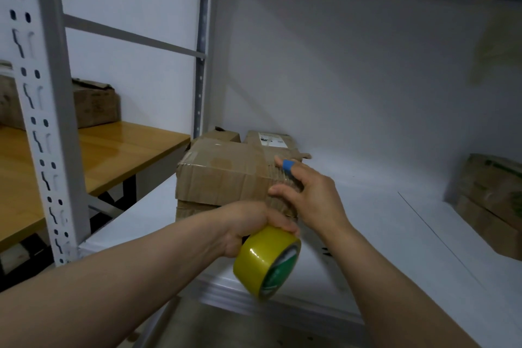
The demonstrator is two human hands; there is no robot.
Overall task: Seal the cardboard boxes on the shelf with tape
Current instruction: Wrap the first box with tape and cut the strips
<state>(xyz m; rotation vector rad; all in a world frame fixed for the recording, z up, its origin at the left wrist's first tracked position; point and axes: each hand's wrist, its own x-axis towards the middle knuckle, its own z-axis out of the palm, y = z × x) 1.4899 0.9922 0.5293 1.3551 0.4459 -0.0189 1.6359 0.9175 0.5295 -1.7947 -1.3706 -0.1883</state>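
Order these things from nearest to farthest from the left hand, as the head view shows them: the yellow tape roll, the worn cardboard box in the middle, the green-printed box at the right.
1. The yellow tape roll: gripped by the left hand, at the front.
2. The worn cardboard box: just behind that hand, mid-shelf.
3. The green-printed box: far right end of the shelf.

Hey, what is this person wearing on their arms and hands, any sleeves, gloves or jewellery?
No sleeves, gloves, watch or bracelet show. The left forearm and right forearm are bare to the frame's edge. The left hand wears nothing visible. The right hand has one marking: a blue band wrapped round one finger, possibly tape or a plaster.
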